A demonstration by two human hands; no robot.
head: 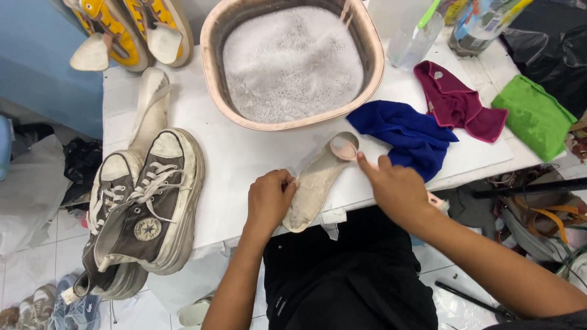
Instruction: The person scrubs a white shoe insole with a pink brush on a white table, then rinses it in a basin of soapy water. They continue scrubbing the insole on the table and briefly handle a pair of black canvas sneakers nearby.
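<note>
Yellow shoes (131, 30) top left, cut off by frame edge. Grey high-top pair (143, 214) overhung table edge (214, 238), round pale ankle patch showing. Your left hand (269, 198) closed on dirty insole (315, 183) near front table edge; your right hand (394, 183) pinched its heel end. Soapy tub (292, 61) behind. Bottle (483, 24) top right, label cropped.

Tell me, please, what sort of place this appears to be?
Probably a shoe-cleaning workshop: a basin of soapy foam, worn high-top sneakers beside it, and cleaning cloths on the white table.
</note>
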